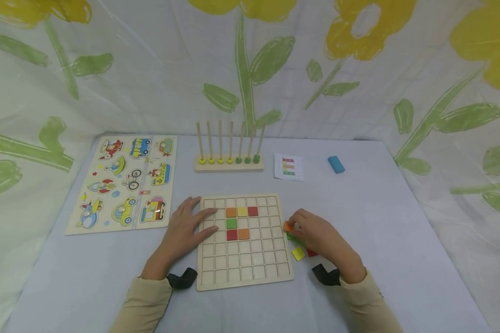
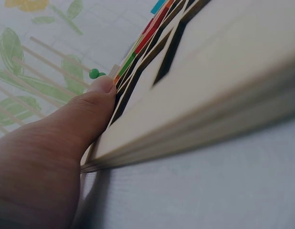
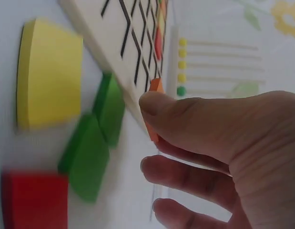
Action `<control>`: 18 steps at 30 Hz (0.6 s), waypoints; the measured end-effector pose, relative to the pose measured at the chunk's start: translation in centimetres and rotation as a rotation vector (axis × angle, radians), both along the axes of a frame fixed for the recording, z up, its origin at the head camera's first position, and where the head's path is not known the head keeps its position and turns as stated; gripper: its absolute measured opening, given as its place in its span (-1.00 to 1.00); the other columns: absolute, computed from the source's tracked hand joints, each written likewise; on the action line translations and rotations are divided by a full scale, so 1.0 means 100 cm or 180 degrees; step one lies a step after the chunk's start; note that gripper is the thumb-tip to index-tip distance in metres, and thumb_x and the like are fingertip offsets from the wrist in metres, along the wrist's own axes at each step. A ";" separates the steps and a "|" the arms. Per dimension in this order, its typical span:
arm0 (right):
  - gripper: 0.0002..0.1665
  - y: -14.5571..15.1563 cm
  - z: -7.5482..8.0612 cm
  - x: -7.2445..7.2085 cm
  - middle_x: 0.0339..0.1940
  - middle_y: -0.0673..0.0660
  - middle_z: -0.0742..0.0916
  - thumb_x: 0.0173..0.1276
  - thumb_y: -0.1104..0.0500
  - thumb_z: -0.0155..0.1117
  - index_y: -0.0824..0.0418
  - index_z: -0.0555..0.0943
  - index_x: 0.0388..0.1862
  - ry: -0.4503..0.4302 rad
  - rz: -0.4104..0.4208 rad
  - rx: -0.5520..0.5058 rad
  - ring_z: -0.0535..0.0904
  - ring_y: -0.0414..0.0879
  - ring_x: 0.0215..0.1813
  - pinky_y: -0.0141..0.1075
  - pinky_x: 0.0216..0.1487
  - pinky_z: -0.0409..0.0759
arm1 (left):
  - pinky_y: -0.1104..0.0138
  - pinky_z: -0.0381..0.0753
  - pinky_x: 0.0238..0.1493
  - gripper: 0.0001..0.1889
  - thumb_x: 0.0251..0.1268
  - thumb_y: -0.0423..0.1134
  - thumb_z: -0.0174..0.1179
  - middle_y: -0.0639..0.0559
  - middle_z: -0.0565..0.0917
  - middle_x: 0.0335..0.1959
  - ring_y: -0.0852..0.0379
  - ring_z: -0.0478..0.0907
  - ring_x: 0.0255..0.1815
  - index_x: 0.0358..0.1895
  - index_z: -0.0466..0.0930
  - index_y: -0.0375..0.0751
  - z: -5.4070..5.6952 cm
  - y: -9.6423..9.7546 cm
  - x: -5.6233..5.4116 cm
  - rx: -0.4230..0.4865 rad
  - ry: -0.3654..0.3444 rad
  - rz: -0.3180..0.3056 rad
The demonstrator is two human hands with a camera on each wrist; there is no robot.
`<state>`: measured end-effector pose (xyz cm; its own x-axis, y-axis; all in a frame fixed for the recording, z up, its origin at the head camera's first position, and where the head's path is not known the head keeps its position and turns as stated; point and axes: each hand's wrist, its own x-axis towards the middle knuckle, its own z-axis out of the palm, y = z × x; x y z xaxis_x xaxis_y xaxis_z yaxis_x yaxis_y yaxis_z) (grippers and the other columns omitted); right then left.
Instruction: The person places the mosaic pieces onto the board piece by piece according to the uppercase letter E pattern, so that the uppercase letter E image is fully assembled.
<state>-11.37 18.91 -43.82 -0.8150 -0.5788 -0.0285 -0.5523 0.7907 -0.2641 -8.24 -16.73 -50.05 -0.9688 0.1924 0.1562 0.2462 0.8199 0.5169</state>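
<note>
A wooden grid board lies on the table with orange, yellow, red and green square tiles in some of its cells. My left hand rests on the board's left edge, fingers spread; its thumb touches the board in the left wrist view. My right hand pinches an orange tile between thumb and finger, just off the board's right edge. Beside that hand lie a yellow tile, green tiles and a red tile.
A vehicle peg puzzle lies at the left. Behind the board stand a rack of wooden rods with beads, a pattern card and a blue block. A flowered cloth hangs behind the table.
</note>
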 end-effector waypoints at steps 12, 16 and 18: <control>-0.87 -0.044 -0.008 0.000 -0.26 -0.15 0.62 0.31 0.10 0.33 0.04 0.62 -0.18 0.0127 0.0735 -0.0142 0.49 -0.30 -0.27 -0.46 -0.20 0.57 | -0.24 -0.02 0.38 -0.43 0.20 0.28 0.16 -0.14 0.17 0.46 -0.22 -0.07 0.52 0.26 0.47 0.22 0.000 0.000 -0.001 -0.0005 -0.0092 0.0016; -0.86 -0.052 -0.010 0.000 -0.22 -0.15 0.63 0.33 0.10 0.30 0.04 0.62 -0.15 0.0161 0.0854 -0.0130 0.53 -0.30 -0.23 -0.47 -0.14 0.58 | -0.24 0.00 0.38 -0.44 0.20 0.27 0.17 -0.14 0.18 0.46 -0.22 -0.06 0.52 0.26 0.48 0.22 -0.001 0.000 -0.001 -0.0010 -0.0066 0.0016; -0.85 -0.056 -0.011 -0.001 -0.20 -0.15 0.64 0.34 0.10 0.28 0.04 0.62 -0.13 0.0203 0.0920 -0.0112 0.54 -0.29 -0.20 -0.47 -0.10 0.58 | -0.24 0.00 0.37 -0.44 0.19 0.27 0.18 -0.15 0.18 0.46 -0.23 -0.06 0.51 0.26 0.48 0.22 -0.001 0.000 -0.001 -0.0008 -0.0050 0.0013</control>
<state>-11.44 13.34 -44.87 -0.6157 -0.7869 0.0416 -0.7696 0.5892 -0.2461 -8.31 -16.69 -50.13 -0.9719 0.1889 0.1405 0.2347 0.8222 0.5186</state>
